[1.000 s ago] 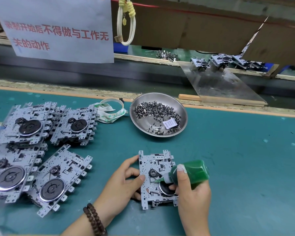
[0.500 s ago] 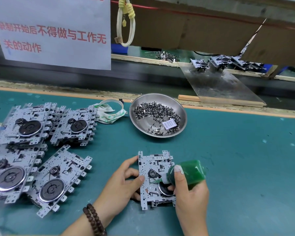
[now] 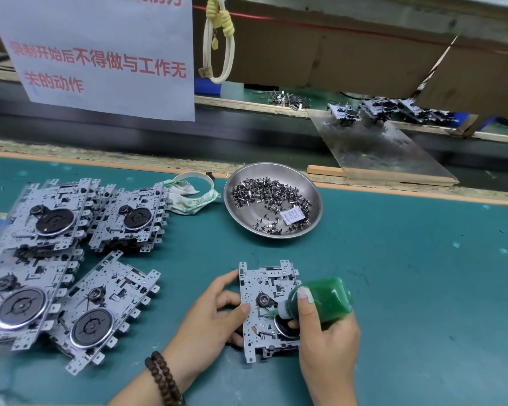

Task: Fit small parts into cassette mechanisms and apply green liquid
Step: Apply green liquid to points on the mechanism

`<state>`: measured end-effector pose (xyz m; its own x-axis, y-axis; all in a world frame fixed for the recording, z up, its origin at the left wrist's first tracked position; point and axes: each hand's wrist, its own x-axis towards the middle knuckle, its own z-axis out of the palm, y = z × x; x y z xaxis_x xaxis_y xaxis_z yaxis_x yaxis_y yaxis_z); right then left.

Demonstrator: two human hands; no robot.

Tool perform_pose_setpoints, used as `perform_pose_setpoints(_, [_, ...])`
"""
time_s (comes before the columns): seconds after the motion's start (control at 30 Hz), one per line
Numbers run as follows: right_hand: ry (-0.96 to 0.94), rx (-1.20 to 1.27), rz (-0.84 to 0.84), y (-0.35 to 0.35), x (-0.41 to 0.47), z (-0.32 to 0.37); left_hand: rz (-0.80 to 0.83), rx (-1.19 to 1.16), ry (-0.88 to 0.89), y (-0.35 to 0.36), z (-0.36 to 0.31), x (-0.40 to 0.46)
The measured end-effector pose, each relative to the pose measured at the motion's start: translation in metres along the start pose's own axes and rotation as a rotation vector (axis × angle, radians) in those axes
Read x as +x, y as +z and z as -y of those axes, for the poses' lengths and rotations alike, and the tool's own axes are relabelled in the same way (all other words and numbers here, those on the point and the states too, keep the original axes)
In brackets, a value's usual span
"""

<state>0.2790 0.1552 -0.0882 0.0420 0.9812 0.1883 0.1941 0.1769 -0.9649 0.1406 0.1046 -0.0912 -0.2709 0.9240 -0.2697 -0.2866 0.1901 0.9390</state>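
A silver cassette mechanism (image 3: pixel 261 285) lies flat on the teal mat in front of me. My left hand (image 3: pixel 210 320) holds its left edge, thumb and fingers curled round the plate. My right hand (image 3: pixel 326 344) grips a bottle of green liquid (image 3: pixel 326 297) tilted to the left, its thin nozzle tip down on the mechanism just below the small black wheel. A steel bowl (image 3: pixel 291 174) of several small dark metal parts sits behind the mechanism.
Several more cassette mechanisms (image 3: pixel 79 288) lie piled at the left of the mat. A crumpled cloth and tape ring (image 3: pixel 191 194) lie beside the bowl. A paper sign (image 3: pixel 100 54) hangs at the back left; a metal ramp (image 3: pixel 379 150) with more mechanisms is at back right.
Both hands, the bottle and the mechanism stay almost where they were; only the view has shifted slightly.
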Motion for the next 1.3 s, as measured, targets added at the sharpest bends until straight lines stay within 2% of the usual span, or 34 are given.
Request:
perform_pose_setpoints(0.3, [0.044, 0.096, 0.033, -0.002, 0.001, -0.005, -0.007, 0.013, -0.005, -0.002, 0.003, 0.001])
perform_pose_setpoints(0.53, [0.038, 0.058, 0.020, -0.002, 0.003, -0.006, -0.008, 0.025, -0.004, -0.002, 0.003, 0.001])
perform_pose_setpoints(0.73, [-0.160, -0.061, 0.054, -0.002, 0.001, 0.007, 0.020, 0.035, 0.011, -0.003, 0.003, 0.001])
perform_pose_setpoints(0.83, [-0.371, -0.159, 0.182, -0.003, 0.009, 0.017, 0.033, 0.028, 0.010, -0.003, 0.004, 0.002])
perform_pose_setpoints(1.03, [-0.598, -0.301, 0.477, 0.001, 0.020, 0.034, 0.050, 0.054, 0.011, -0.006, 0.004, 0.002])
perform_pose_setpoints(1.13, [-0.508, -0.241, 0.478, -0.001, 0.022, 0.034, 0.067, 0.058, 0.010, -0.007, 0.003, 0.000])
perform_pose_setpoints(1.3, [-0.075, -0.043, 0.271, -0.019, 0.025, 0.023, 0.076, 0.025, 0.004, -0.004, 0.001, -0.005])
